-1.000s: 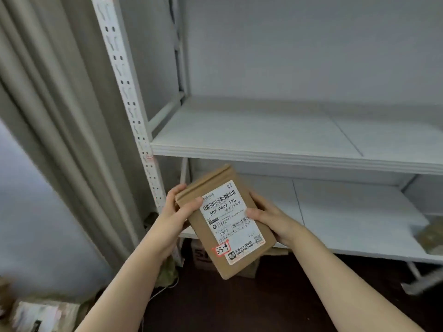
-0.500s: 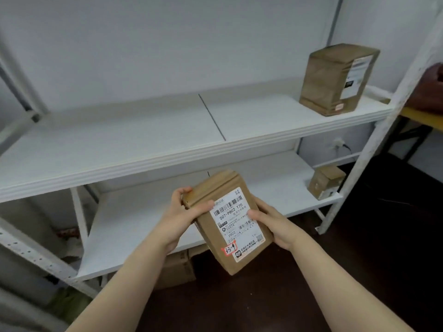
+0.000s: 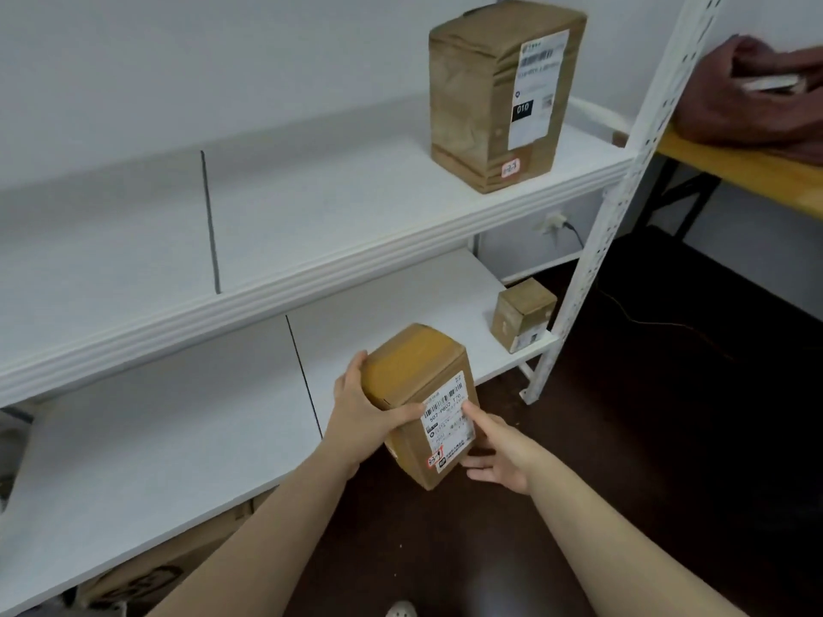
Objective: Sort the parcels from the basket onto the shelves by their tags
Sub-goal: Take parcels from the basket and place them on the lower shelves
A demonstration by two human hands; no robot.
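Note:
I hold a brown cardboard parcel (image 3: 412, 385) in front of the lower shelf (image 3: 156, 438), tilted, its white shipping label and small red tag facing me. My left hand (image 3: 360, 416) grips its left side, thumb across the front near the label. My right hand (image 3: 494, 452) is at its right side, index finger on the label, the other fingers spread loosely beside and under the box. The basket is out of sight.
A tall brown parcel (image 3: 499, 100) with a label and red tag stands on the upper shelf (image 3: 311, 216) at the right. A small box (image 3: 523, 313) sits at the lower shelf's right end beside the white upright (image 3: 623, 193). A yellow table (image 3: 748, 171) carries dark cloth. Cardboard (image 3: 156, 572) lies under the shelf.
My view swung right along the shelves, from their left post to their right end. The parcel tipped so its top face shows, and my right hand's fingers loosened off its side.

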